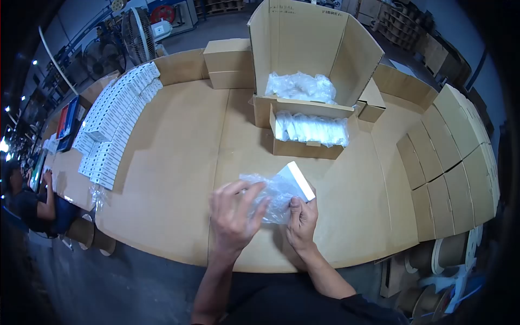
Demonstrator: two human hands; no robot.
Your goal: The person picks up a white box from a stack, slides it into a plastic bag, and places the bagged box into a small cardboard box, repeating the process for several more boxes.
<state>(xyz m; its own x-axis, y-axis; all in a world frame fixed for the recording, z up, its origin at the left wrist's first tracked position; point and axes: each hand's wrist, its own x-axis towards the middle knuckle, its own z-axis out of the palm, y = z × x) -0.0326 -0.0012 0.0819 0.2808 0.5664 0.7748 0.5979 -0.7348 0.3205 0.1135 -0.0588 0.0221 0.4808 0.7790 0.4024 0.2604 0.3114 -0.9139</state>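
Note:
My right hand [303, 221] grips a small white box [298, 182], thumb on the near side, held tilted over the table. Clear bubble wrap [277, 205] covers the left part of the box, leaving its upper right edge bare. Beside the wrap, my left hand [234, 216] has its fingers spread, the fingertips right at the loose plastic. Beyond both hands stands an open carton [306, 150] with a row of bubble-wrapped items [311, 129] in it.
A tall open carton [309, 35] behind holds more bubble wrap [300, 88]. White boxes [116, 111] are stacked at the left, brown cartons [455, 162] at the right. Cardboard covers the table [179, 162]. Another person [38, 203] sits at the far left.

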